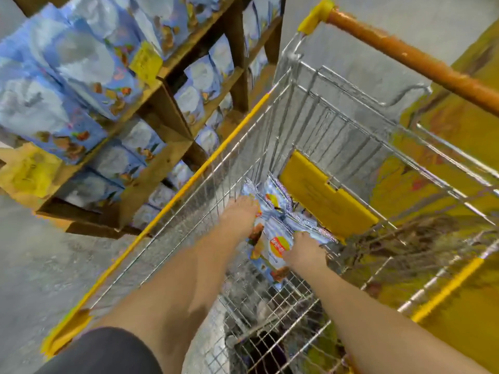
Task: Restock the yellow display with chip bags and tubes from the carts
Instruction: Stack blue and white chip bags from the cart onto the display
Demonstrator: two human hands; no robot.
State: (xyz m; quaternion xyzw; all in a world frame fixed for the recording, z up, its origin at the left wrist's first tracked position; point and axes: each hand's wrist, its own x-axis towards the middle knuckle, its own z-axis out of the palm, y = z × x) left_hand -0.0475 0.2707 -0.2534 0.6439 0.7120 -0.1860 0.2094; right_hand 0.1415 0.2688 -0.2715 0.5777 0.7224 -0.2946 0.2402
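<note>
Both hands reach down into a wire cart at light-blue chip bags lying on its floor.

The left hand [240, 211] rests on the upper bag [272, 198] and the right hand [303, 252] on the lower bag [272, 247]; blur hides the fingers, so whether either hand pinches or merely presses cannot be told. Two bags are countable, bunched just beside the yellow seat flap [324, 198] at the handle end. The cart [310, 125] has one orange handle [410, 58]. To its left stands a wooden rack [167, 109], its shelves packed with blue bags [67, 63], too blurred to count. A yellow surface [459, 306] lies beyond the right wall.
</note>
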